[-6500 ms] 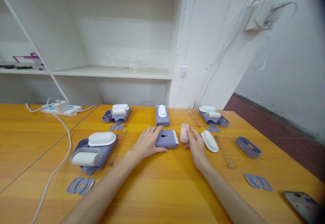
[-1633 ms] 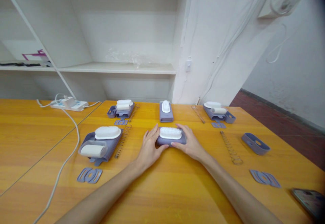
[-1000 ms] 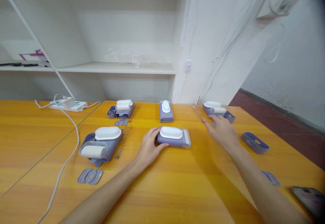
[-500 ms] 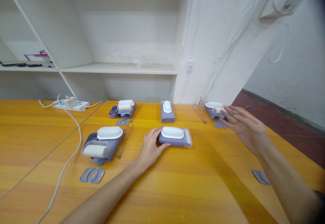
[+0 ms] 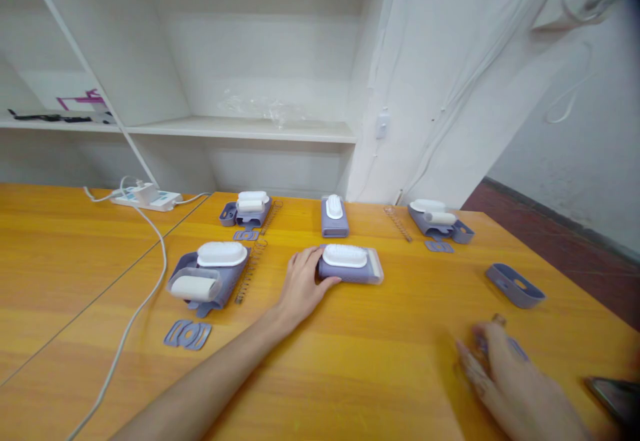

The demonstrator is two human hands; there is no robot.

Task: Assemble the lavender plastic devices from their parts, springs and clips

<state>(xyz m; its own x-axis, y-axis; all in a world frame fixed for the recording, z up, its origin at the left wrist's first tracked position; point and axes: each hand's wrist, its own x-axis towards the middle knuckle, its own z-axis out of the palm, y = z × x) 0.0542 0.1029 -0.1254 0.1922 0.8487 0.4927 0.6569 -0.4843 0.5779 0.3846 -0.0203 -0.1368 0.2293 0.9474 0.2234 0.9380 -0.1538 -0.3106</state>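
The left hand (image 5: pixel 303 286) pinches 1 end of the case (image 5: pixel 350 273), brush (image 5: pixel 345 255) on top. The right hand (image 5: pixel 510 381), blurred, pinches a spring (image 5: pixel 499 320).

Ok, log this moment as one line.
left hand: gripping purple case, white oval piece on top | right hand: blurred, seemingly holding coil spring | right side: purple tray, phone

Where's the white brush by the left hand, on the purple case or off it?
On it: the white brush lies on top of the purple case, whose end the left hand holds.
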